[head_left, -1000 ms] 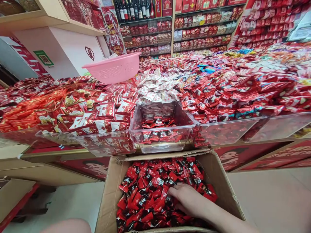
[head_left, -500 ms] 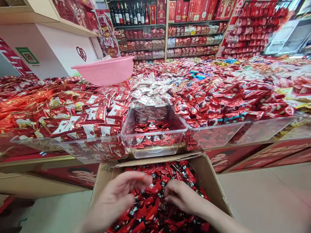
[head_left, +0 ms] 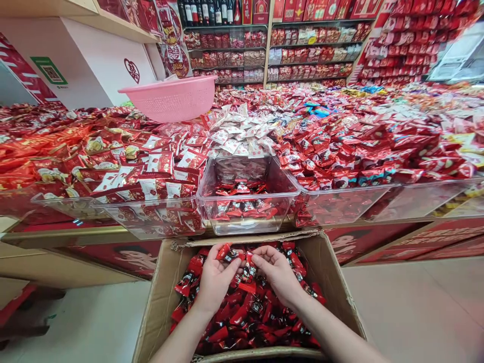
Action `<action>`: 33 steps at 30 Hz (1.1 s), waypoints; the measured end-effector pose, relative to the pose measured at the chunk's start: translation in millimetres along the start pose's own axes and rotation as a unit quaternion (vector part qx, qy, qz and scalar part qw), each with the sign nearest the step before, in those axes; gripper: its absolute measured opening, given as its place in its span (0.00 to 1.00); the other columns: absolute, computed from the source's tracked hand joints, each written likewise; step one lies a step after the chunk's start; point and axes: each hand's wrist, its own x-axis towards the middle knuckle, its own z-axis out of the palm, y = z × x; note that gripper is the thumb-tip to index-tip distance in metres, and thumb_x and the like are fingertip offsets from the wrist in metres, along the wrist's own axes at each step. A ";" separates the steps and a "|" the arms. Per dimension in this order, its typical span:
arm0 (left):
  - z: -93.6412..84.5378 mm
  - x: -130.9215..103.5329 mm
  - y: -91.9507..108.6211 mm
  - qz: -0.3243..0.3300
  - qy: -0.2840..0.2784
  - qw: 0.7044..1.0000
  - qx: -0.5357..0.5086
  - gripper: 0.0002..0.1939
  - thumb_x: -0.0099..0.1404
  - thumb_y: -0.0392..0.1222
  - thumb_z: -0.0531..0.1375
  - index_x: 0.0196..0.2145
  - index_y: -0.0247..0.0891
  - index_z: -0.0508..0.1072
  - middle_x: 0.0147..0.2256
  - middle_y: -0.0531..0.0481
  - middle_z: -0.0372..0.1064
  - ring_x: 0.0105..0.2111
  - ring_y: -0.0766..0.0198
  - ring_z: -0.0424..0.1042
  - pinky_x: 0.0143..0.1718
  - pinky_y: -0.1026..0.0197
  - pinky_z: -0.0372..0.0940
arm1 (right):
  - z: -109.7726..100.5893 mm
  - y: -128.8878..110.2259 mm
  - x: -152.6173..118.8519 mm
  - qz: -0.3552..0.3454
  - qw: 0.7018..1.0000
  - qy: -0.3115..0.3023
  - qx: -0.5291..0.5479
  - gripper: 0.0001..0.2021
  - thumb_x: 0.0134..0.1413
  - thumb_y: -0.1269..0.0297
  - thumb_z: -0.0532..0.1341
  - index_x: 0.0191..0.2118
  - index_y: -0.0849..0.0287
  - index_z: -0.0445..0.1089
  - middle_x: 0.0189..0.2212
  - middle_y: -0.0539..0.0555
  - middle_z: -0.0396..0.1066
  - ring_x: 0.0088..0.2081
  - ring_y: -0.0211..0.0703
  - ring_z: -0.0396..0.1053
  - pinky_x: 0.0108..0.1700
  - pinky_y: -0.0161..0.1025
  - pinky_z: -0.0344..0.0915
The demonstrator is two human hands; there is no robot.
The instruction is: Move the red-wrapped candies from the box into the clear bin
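Both my hands are over an open cardboard box [head_left: 342, 297] heaped with red-and-black wrapped candies [head_left: 249, 315]. In my left hand [head_left: 215, 277] a wrapped candy [head_left: 228, 253] lies between the thumb and curled fingers. My right hand [head_left: 275, 269] pinches the top end of another wrapped candy [head_left: 248, 269], which hangs upright close to the left fingertips. Just beyond the box stands a clear plastic bin [head_left: 247, 224], partly filled with similar red-and-black candies [head_left: 242, 201].
Clear bins of red-and-white packets [head_left: 159, 186] stand to the left, and red packets [head_left: 340, 161] to the right. White packets [head_left: 242, 133] are piled behind the middle bin. A pink basket [head_left: 170, 101] rests on the heap. Stocked shelves [head_left: 268, 45] stand behind.
My hands have come closer together near the box's far side, and candies now show in both. The view has tilted down slightly and shifted left.
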 end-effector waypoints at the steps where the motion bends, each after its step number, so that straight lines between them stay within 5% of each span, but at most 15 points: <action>1: -0.4 0.5 0.1 -0.004 0.010 1.000 -0.007 0.19 0.50 0.37 0.59 0.39 0.38 0.58 0.33 0.49 0.69 0.27 0.65 0.70 0.28 0.63 0.65 | -0.7 0.4 0.6 0.008 1.000 -0.006 0.006 0.10 0.42 0.60 0.59 0.29 0.62 0.62 0.22 0.47 0.63 0.23 0.31 0.59 0.25 0.30 0.56; 5: 4.4 -5.0 2.4 -0.019 0.006 0.999 -0.029 0.25 0.49 0.37 0.60 0.43 0.41 0.54 0.32 0.50 0.68 0.28 0.65 0.70 0.30 0.63 0.64 | -3.4 1.7 5.0 -0.059 0.997 0.029 -0.034 0.09 0.42 0.62 0.59 0.27 0.62 0.62 0.22 0.48 0.63 0.25 0.32 0.60 0.30 0.31 0.58; 11: 11.1 -14.7 1.3 -0.066 -0.099 0.992 -0.043 0.26 0.45 0.32 0.62 0.41 0.41 0.58 0.37 0.51 0.67 0.36 0.64 0.67 0.39 0.62 0.61 | -5.0 3.0 -0.8 -0.161 0.969 0.055 -0.181 0.07 0.49 0.62 0.53 0.32 0.60 0.61 0.28 0.52 0.64 0.30 0.37 0.62 0.31 0.35 0.62; 13: 10.0 -12.9 -0.1 -0.049 -0.065 0.996 -0.036 0.23 0.46 0.33 0.61 0.40 0.41 0.58 0.36 0.51 0.67 0.36 0.64 0.67 0.40 0.62 0.60 | -6.2 -1.3 -9.9 -0.256 0.917 0.039 -0.303 0.09 0.50 0.63 0.53 0.37 0.60 0.61 0.38 0.57 0.63 0.39 0.41 0.61 0.37 0.40 0.61; 17: 5.5 -10.4 -0.2 -0.054 -0.005 0.998 -0.038 0.22 0.46 0.33 0.61 0.38 0.41 0.59 0.32 0.53 0.68 0.33 0.64 0.67 0.37 0.63 0.60 | -6.0 -11.2 -28.0 -0.399 0.726 -0.093 -0.553 0.15 0.47 0.64 0.56 0.43 0.58 0.60 0.43 0.58 0.61 0.44 0.46 0.57 0.43 0.45 0.58; 19: 2.6 -13.5 2.5 -0.068 -0.040 0.996 -0.032 0.20 0.46 0.33 0.61 0.37 0.40 0.60 0.30 0.54 0.67 0.32 0.64 0.66 0.36 0.63 0.59 | -4.1 -17.1 -34.1 -0.397 0.676 -0.123 -0.609 0.13 0.50 0.68 0.53 0.44 0.60 0.60 0.40 0.57 0.64 0.40 0.43 0.59 0.40 0.42 0.60; 21: -0.5 -18.8 6.8 -0.071 -0.081 0.993 -0.050 0.20 0.47 0.36 0.62 0.37 0.40 0.60 0.30 0.54 0.67 0.32 0.65 0.66 0.34 0.64 0.59 | -2.9 -28.5 -38.3 -0.395 0.660 -0.139 -0.624 0.10 0.51 0.73 0.50 0.41 0.61 0.61 0.39 0.57 0.65 0.37 0.41 0.60 0.38 0.40 0.60; 26: -8.8 -26.6 13.8 -0.141 -0.127 0.966 -0.175 0.17 0.55 0.50 0.54 0.40 0.43 0.56 0.27 0.52 0.67 0.23 0.66 0.68 0.22 0.66 0.58 | -2.2 -105.3 -37.1 -0.461 0.657 -0.186 -0.567 0.07 0.50 0.72 0.51 0.37 0.57 0.61 0.35 0.53 0.67 0.34 0.37 0.62 0.36 0.35 0.59; 31: -16.8 -16.9 1.1 -0.164 -0.130 0.970 -0.120 0.18 0.53 0.47 0.57 0.40 0.43 0.55 0.26 0.52 0.68 0.21 0.65 0.69 0.18 0.69 0.52 | 19.7 -200.5 16.9 -0.478 0.665 0.000 -0.574 0.05 0.50 0.66 0.51 0.32 0.57 0.63 0.30 0.51 0.67 0.32 0.36 0.63 0.33 0.34 0.58; 33: -19.8 -12.4 -7.4 -0.168 -0.130 0.972 -0.103 0.20 0.51 0.47 0.58 0.40 0.42 0.55 0.26 0.51 0.68 0.21 0.65 0.69 0.19 0.69 0.53 | 34.7 -216.3 56.1 -0.440 0.641 0.009 -0.629 0.07 0.51 0.64 0.50 0.31 0.60 0.63 0.26 0.51 0.65 0.29 0.35 0.62 0.31 0.33 0.57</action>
